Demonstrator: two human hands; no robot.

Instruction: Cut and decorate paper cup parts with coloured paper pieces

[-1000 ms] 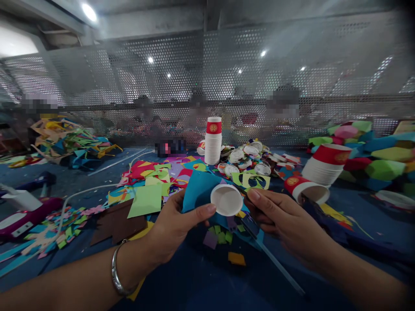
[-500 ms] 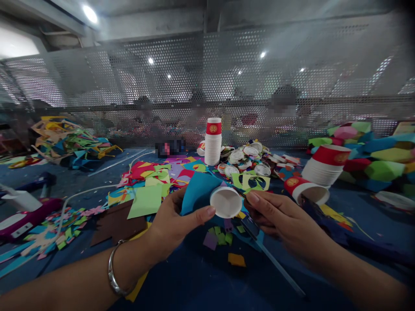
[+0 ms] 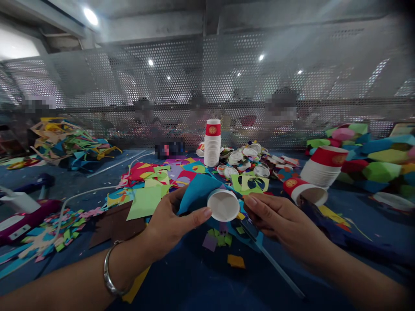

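Note:
My left hand (image 3: 177, 222) is closed round a small white paper cup piece (image 3: 223, 205) and a blue paper sheet (image 3: 197, 192), its thumb on the cup's rim. The round opening of the cup faces me. At the cup's right side, my right hand (image 3: 274, 216) is closed in a pinch; dark, thin shapes show by its fingers, too unclear to name. Below the cup lie small green paper scraps (image 3: 223, 238), a purple scrap (image 3: 210, 242) and an orange scrap (image 3: 236, 261).
Behind stands a tall cup stack (image 3: 212, 144) beside a pile of cut cup bottoms (image 3: 248, 155). Tilted cups (image 3: 326, 166) are at the right, near a dark blue glue gun (image 3: 340, 235). Left are a light green sheet (image 3: 144, 202), a purple power strip (image 3: 29, 218) and a white cable (image 3: 69, 201).
Both hands and the cup piece have shifted slightly left. The blue sheet has moved a little with them, and its upper edge looks more curved.

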